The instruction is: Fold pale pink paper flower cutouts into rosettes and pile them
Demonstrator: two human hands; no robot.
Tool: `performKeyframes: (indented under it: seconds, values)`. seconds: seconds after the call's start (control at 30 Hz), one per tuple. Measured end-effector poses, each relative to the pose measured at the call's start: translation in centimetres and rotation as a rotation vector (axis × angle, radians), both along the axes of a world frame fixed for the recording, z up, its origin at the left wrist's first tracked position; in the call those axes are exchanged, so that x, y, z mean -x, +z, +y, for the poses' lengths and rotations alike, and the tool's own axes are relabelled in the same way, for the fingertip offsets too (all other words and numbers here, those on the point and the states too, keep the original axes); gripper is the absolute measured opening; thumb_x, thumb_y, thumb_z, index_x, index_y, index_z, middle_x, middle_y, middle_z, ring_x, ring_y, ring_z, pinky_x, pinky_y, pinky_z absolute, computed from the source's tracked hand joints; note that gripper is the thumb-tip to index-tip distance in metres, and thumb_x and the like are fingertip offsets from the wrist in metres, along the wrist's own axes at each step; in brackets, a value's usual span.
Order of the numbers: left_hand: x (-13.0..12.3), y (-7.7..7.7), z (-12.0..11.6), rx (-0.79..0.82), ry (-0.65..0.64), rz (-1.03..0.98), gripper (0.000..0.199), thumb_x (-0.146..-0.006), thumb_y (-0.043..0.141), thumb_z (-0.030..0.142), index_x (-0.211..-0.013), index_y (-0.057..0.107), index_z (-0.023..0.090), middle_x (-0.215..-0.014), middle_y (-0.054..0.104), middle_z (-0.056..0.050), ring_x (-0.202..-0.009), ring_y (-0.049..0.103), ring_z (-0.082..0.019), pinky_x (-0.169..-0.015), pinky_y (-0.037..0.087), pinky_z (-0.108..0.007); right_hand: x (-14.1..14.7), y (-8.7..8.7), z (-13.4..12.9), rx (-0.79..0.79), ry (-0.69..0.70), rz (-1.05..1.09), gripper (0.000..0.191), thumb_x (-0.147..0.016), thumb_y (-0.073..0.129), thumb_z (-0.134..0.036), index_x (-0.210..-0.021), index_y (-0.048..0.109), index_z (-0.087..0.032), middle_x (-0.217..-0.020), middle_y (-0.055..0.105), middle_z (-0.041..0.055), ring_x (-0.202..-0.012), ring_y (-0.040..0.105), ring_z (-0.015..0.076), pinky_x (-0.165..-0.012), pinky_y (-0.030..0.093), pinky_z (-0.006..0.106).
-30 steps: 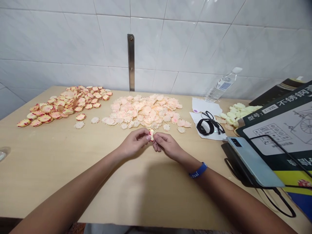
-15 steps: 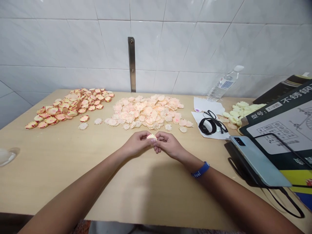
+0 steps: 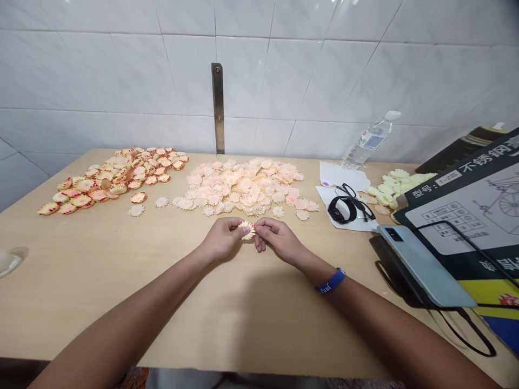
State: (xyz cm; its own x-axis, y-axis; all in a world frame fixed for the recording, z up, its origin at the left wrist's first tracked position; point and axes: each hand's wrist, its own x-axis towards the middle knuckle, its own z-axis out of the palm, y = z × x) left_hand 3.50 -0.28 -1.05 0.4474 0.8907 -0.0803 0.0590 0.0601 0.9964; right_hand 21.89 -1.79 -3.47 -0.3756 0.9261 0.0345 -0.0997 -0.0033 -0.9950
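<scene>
Flower piece (image 3: 247, 230) is pinched between left hand (image 3: 221, 237) and right hand (image 3: 278, 239), both closed on it at the fingertips. Pale pile (image 3: 243, 186) of similar pieces is seen just ahead of the hands.

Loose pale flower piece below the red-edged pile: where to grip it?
Pinch the petalled rim of the loose pale flower piece from above, coming from the near side. It lies flat and thin on the table, and the red-edged flower piece sits just beyond it, so that side is probably freest.

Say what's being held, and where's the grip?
A small cream-and-pink flower-shaped piece, pinched at opposite edges by the fingertips of the left hand and the right hand.
</scene>
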Motion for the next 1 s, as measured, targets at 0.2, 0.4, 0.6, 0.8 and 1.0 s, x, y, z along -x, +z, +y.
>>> performKeyframes:
  seconds: [0.2,0.4,0.6,0.8,1.0]
  values:
    - [-0.3,0.0,0.0,-0.038,0.11,0.054,0.047,-0.069,0.07,0.057,-0.056,0.05,0.017,-0.055,0.046,0.002,-0.056,0.04,-0.012,-0.058,0.03,-0.028,0.0,0.1,-0.1,-0.031,0.015,-0.015,0.044,-0.084,0.064,-0.06,-0.078,0.058,-0.017,-0.06,0.063,-0.0002,-0.052,0.056,0.0103,-0.053,0.044,0.024]
    - [-0.5,0.0,-0.1,-0.013,0.133,0.048,0.048,-0.069,0.07,0.057,-0.056,0.048,0.018,-0.054,0.041,0.003,-0.054,0.036,-0.011,-0.056,0.026,-0.027,0.1,0.3,-0.1,-0.035,0.027,-0.043,0.045,-0.084,0.062,-0.061,-0.08,0.058,-0.017,-0.061,0.063,-0.0004,-0.053,0.056,0.0106,-0.055,0.045,0.025]
    - [-0.5,0.7,-0.1,0.05,0.11,0.057,0.05,-0.06,0.076,0.059,-0.056,0.049,0.017,-0.053,0.043,0.003,-0.054,0.034,-0.009,-0.054,0.025,-0.026,0.1,0.2,-0.1,-0.045,0.044,-0.023,0.042,-0.084,0.065,-0.058,-0.08,0.057,-0.017,-0.063,0.063,-0.0008,-0.054,0.056,0.0098,-0.056,0.047,0.025]
    - [-0.2,1.7,-0.1,0.013,0.035,0.208,0.048,-0.056,0.079,0.056,-0.057,0.054,0.015,-0.055,0.048,0.002,-0.055,0.039,-0.01,-0.055,0.027,-0.025,0.0,0.4,-0.2,-0.05,0.037,-0.037,0.042,-0.083,0.066,-0.057,-0.08,0.06,-0.016,-0.062,0.061,-0.0012,-0.055,0.056,0.0096,-0.056,0.047,0.024]
    - [0.0,2.1,-0.2,-0.059,0.027,0.293,0.045,-0.065,0.073,0.056,-0.056,0.055,0.015,-0.054,0.047,0.002,-0.053,0.038,-0.01,-0.053,0.027,-0.025,0.0,0.3,-0.1,-0.041,0.044,-0.017,0.046,-0.081,0.066,-0.061,-0.077,0.06,-0.016,-0.061,0.062,-0.0009,-0.054,0.056,0.0095,-0.055,0.047,0.023]
